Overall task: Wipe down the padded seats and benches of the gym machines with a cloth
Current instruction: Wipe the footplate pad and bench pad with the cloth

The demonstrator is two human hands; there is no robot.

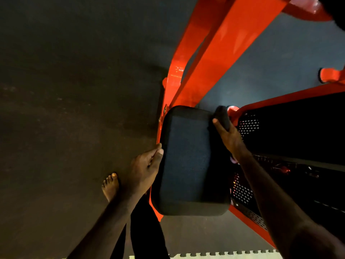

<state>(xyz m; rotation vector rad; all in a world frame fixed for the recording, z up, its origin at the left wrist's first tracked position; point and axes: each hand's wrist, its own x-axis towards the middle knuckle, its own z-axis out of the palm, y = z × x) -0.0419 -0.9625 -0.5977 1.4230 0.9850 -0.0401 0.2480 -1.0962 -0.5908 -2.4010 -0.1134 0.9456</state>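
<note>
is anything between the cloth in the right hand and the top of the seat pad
Nothing visible does. The right hand holds the dark cloth at the far right corner of the black seat pad, whose top is bare. The left hand touches only the pad's left edge, off the top surface.

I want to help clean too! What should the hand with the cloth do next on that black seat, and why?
Probably sweep the cloth in the right hand leftward across the seat pad. It sits at the pad's far right corner, and the left hand touches the opposite edge.
</note>
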